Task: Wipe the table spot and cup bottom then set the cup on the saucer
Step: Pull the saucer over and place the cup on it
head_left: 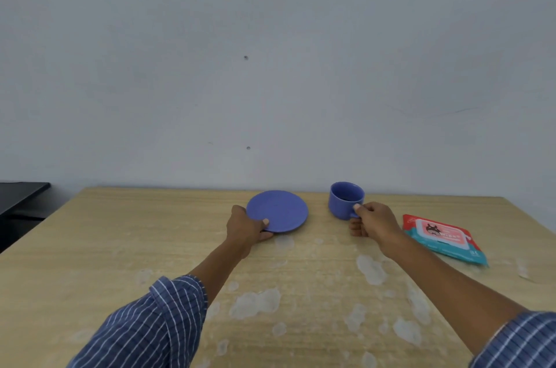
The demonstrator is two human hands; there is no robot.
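Observation:
A blue saucer is tilted up off the wooden table at the far middle, and my left hand grips its near-left rim with the thumb on top. To its right a blue cup stands upright with dark liquid inside. My right hand pinches the cup's handle on its near-right side. Whether the cup rests on the table or hangs just above it, I cannot tell. A teal and pink pack of wet wipes lies flat at the right.
The tabletop has several pale worn patches in the near middle and right. A dark counter stands beyond the table's left edge. A plain grey wall rises right behind the table's far edge.

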